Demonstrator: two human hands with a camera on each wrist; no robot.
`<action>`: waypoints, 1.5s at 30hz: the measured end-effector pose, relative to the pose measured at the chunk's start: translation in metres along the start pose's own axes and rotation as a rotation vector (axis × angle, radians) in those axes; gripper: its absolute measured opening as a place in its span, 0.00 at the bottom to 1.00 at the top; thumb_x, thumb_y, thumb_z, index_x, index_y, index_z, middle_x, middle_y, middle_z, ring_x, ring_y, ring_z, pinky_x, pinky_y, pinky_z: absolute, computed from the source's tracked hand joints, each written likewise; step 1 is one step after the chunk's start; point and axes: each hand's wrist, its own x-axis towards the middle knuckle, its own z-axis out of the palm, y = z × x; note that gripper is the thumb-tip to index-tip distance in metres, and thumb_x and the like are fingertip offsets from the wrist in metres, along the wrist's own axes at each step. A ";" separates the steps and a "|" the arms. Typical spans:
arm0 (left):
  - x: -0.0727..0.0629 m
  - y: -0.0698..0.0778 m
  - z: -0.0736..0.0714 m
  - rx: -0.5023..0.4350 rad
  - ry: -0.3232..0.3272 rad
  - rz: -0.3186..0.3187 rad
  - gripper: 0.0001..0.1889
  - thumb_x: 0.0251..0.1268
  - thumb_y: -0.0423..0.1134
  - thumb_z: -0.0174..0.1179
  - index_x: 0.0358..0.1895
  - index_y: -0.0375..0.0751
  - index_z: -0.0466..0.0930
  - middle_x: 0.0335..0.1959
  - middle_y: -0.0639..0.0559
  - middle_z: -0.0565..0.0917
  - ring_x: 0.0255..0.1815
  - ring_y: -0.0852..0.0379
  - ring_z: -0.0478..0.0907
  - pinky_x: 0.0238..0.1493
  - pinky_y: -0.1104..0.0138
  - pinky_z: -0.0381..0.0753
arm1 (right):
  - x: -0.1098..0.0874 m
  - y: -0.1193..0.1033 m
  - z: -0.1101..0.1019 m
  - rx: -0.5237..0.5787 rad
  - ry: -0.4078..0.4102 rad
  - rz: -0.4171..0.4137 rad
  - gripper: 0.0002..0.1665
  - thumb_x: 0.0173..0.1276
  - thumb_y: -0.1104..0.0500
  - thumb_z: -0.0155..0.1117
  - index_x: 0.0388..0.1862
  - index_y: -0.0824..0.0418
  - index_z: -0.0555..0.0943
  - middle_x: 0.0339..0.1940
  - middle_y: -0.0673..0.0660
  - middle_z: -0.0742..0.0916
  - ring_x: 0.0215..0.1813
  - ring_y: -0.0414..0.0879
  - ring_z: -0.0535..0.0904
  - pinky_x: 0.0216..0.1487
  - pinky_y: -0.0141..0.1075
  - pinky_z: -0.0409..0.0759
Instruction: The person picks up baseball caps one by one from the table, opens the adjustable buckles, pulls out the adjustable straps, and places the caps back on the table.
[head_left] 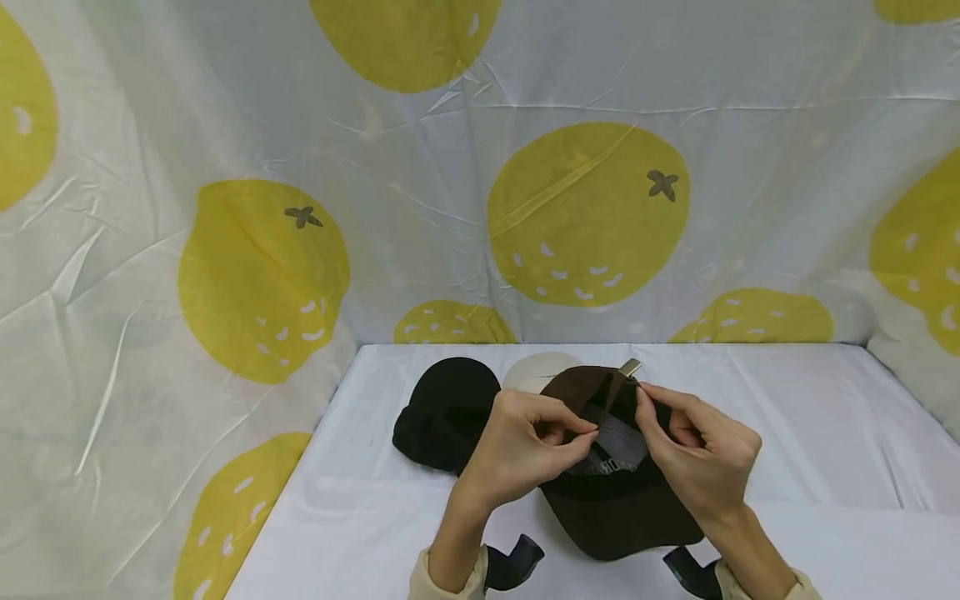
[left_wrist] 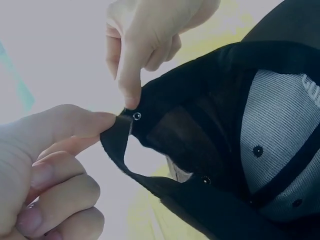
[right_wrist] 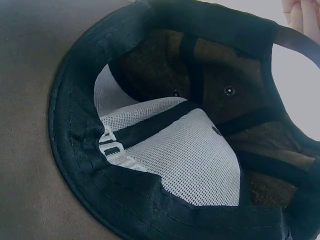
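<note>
A dark brown baseball cap point(head_left: 618, 525) is held up with its inside facing me and its brim pointing down. My left hand point(head_left: 517, 450) pinches the cap's back strap point(left_wrist: 116, 140) between thumb and index finger. With thumb and fingertips, my right hand point(head_left: 705, 454) pinches the cap's back edge beside a small metal eyelet point(left_wrist: 137, 116). The two hands' fingertips nearly meet in the left wrist view. A metal buckle point(head_left: 630, 367) sticks up at the cap's top edge. Pale mesh lining point(right_wrist: 185, 150) and a black sweatband point(right_wrist: 80, 125) show inside.
A black cap point(head_left: 446, 408) lies on the white-covered table point(head_left: 352, 517) to the left. Behind the held cap is a whitish cap point(head_left: 536, 371), partly hidden. A lemon-print curtain point(head_left: 420, 225) hangs around the table's back and sides.
</note>
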 end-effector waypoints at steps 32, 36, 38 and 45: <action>-0.001 -0.017 -0.020 -0.119 0.203 -0.363 0.05 0.61 0.30 0.74 0.39 0.39 0.94 0.15 0.38 0.77 0.17 0.65 0.60 0.21 0.74 0.59 | 0.020 0.017 -0.040 0.392 -0.497 0.184 0.22 0.41 0.85 0.76 0.33 0.66 0.91 0.11 0.44 0.67 0.18 0.35 0.49 0.17 0.24 0.49; -0.001 -0.024 -0.023 -0.117 0.210 -0.391 0.06 0.61 0.29 0.73 0.40 0.38 0.94 0.13 0.41 0.75 0.15 0.64 0.58 0.19 0.73 0.56 | 0.025 0.024 -0.051 0.542 -0.566 0.218 0.22 0.43 0.86 0.75 0.35 0.68 0.90 0.12 0.46 0.66 0.19 0.36 0.49 0.17 0.27 0.50; -0.002 -0.026 -0.024 -0.112 0.199 -0.405 0.06 0.61 0.29 0.73 0.40 0.38 0.94 0.13 0.44 0.73 0.16 0.65 0.57 0.19 0.73 0.56 | 0.027 0.026 -0.056 0.597 -0.608 0.215 0.22 0.44 0.86 0.74 0.36 0.68 0.90 0.13 0.47 0.65 0.20 0.36 0.49 0.18 0.27 0.51; -0.001 -0.030 -0.021 -0.137 0.127 -0.430 0.08 0.61 0.32 0.74 0.42 0.36 0.93 0.12 0.51 0.69 0.17 0.65 0.58 0.21 0.73 0.57 | 0.036 0.027 -0.070 0.720 -0.780 0.196 0.29 0.42 0.89 0.72 0.40 0.66 0.90 0.14 0.48 0.61 0.21 0.36 0.49 0.18 0.24 0.54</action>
